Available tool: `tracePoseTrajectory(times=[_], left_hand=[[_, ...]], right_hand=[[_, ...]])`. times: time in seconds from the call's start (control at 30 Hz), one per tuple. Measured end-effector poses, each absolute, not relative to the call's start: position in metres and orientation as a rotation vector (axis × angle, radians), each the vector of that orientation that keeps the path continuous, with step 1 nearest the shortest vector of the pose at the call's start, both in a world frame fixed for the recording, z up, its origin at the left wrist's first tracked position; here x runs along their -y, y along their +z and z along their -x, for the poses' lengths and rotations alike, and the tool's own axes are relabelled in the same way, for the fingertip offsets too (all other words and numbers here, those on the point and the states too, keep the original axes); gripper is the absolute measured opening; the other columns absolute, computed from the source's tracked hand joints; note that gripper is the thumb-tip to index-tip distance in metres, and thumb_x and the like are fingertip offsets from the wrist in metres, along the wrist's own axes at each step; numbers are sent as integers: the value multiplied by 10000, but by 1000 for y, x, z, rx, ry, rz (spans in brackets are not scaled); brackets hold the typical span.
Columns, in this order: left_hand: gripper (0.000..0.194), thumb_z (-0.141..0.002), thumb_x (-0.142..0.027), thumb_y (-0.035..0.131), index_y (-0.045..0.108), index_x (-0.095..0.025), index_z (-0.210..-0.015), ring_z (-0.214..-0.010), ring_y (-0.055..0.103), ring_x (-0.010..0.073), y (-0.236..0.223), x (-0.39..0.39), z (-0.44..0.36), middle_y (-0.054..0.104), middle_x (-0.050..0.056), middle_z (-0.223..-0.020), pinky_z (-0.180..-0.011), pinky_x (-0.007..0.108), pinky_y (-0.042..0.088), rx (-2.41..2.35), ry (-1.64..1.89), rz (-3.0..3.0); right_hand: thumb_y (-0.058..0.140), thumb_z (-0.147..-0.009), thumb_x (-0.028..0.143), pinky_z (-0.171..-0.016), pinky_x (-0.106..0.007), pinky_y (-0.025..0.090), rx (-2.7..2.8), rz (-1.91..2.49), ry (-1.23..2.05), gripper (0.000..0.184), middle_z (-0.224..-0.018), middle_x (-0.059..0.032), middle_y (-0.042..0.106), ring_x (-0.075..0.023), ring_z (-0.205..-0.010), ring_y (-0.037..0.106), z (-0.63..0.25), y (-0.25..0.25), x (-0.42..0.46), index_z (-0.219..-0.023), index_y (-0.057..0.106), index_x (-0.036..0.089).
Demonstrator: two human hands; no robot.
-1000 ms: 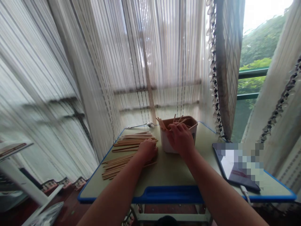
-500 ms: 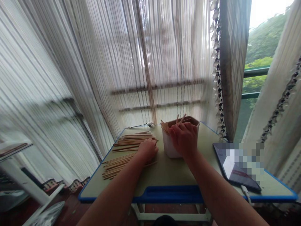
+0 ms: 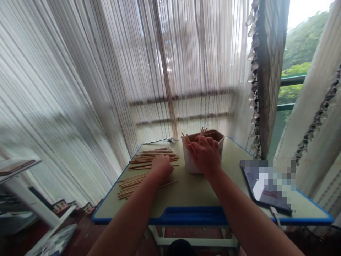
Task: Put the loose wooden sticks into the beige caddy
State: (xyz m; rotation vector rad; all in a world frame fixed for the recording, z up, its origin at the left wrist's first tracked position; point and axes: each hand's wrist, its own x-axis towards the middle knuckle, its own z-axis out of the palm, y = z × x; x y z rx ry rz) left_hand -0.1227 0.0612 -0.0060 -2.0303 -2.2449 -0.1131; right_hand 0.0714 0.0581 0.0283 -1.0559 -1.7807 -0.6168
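Over the gap between two groups of chopsticks, my left hand [image 3: 163,165] has its fingers curled; what is in them, if anything, is hidden. The upper chopsticks [image 3: 142,158] lie side by side beyond it, the lower chopsticks [image 3: 130,186] partly under my left forearm. A white, open-topped container [image 3: 190,164] with a brown inside stands to the right. My right hand [image 3: 205,153] is at its near rim, fingers closed around chopsticks [image 3: 203,131] whose ends stick up above the knuckles. More chopsticks [image 3: 184,138] lean in the container's left corner.
A metal ladle [image 3: 170,140] lies at the table's far edge. On the right rests a tablet [image 3: 266,192] with a white cable [image 3: 275,213] plugged in. The table [image 3: 197,192] has a blue rim. Sheer curtains [image 3: 119,71] hang close behind it.
My left hand has shifted slightly left over the chopsticks. My right hand has moved a little left at the container, and the chopstick ends there stand closer together. The view has shifted slightly.
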Motion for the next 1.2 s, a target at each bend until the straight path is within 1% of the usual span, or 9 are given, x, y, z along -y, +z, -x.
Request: tracePoseTrajectory(times=[0.1, 0.2, 0.33, 0.47, 0.7, 0.9, 1.03, 1.13, 1.2], left_hand=[[399, -717, -357, 523, 614, -156, -1049, -1048, 560, 330, -7, -61, 125, 605, 189, -1130, -821, 419, 461, 2319, -19, 2024], [367, -730, -348, 514, 614, -173, -1037, -1036, 575, 313, -9, -62, 123, 630, 170, -1098, -829, 421, 462, 2296, 0, 2083], [287, -756, -294, 484, 629, -179, -975, -1013, 585, 296, -11, -64, 118, 642, 146, -1082, -813, 400, 469, 2223, -3, 2129], [272, -784, -261, 450, 615, -188, -987, -1017, 582, 272, -13, -65, 114, 641, 130, -1090, -827, 395, 460, 2177, -28, 2147], [190, -766, -236, 481, 599, -197, -909, -948, 593, 251, -19, -69, 118, 651, 86, -1009, -810, 374, 452, 2110, -170, 2256], [168, -787, -172, 454, 595, -166, -878, -927, 580, 210, -27, -75, 120, 643, 97, -970, -829, 313, 425, 2052, -307, 2353], [191, -802, -123, 414, 575, -139, -904, -877, 574, 192, -29, -81, 118, 637, 106, -939, -783, 289, 419, 2076, -391, 2341], [201, -804, -105, 386, 546, -134, -922, -822, 553, 178, -26, -82, 118, 621, 92, -899, -738, 281, 415, 2080, -565, 2310], [218, -756, -65, 398, 540, -143, -901, -795, 528, 167, -25, -82, 118, 602, 71, -869, -719, 272, 412, 2024, -776, 2292]], right_hand=[[464, -878, 404, -854, -402, 312, 1712, 1019, -606, 280, -1166, -98, 540, -256, -1047, 438, -72, 27, -57, -978, 657, 228], [475, -865, 394, -896, -420, 308, 1635, 980, -600, 287, -1207, -105, 514, -268, -1101, 431, -74, 24, -57, -1043, 622, 224], [480, -854, 368, -907, -422, 307, 1574, 928, -578, 254, -1177, -90, 533, -262, -1093, 453, -79, 22, -57, -1025, 610, 232], [498, -847, 353, -914, -422, 302, 1556, 925, -599, 219, -1178, -88, 534, -261, -1092, 452, -83, 22, -56, -987, 615, 232], [534, -823, 341, -918, -421, 303, 1559, 894, -648, 173, -1177, -83, 529, -259, -1071, 447, -83, 20, -57, -920, 627, 232], [534, -821, 311, -914, -420, 303, 1514, 854, -657, 139, -1162, -83, 524, -257, -1075, 434, -84, 19, -61, -881, 619, 220], [539, -822, 306, -912, -417, 310, 1513, 840, -673, 132, -1162, -81, 525, -255, -1082, 432, -84, 17, -62, -879, 619, 219], [548, -816, 303, -902, -419, 323, 1488, 795, -692, 128, -1146, -83, 526, -254, -1068, 449, -84, 17, -63, -870, 619, 211], [547, -816, 299, -894, -421, 329, 1469, 773, -696, 123, -1132, -83, 527, -253, -1052, 464, -84, 18, -64, -855, 618, 207]])
